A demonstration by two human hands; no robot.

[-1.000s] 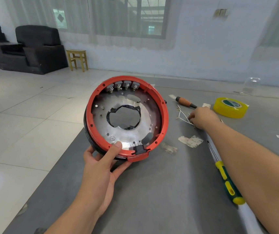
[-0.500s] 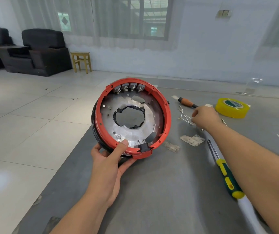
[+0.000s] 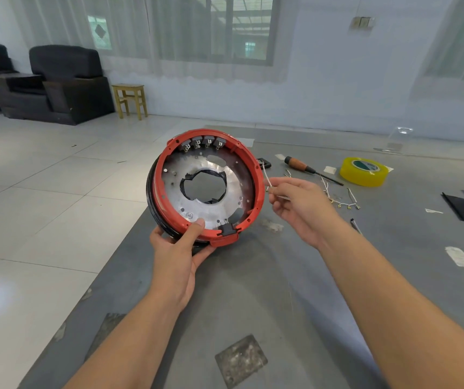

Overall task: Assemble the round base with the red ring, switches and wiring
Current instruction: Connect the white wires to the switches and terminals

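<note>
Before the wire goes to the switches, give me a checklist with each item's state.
1. Round base held steady: ok, left hand grips its lower rim, thumb on the red ring.
2. Wire in hand: ok, right hand pinches it beside the ring.
3. Switches reachable: ok, four sit along the top inner edge, uncovered.
4. Switch terminals free: cannot tell, too small.
5. Remaining wires at hand: ok, lying on the table.

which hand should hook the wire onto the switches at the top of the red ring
Right. The right hand already pinches a thin white wire beside the red ring, with the switches just above. The left hand is busy gripping the round base upright.
</note>
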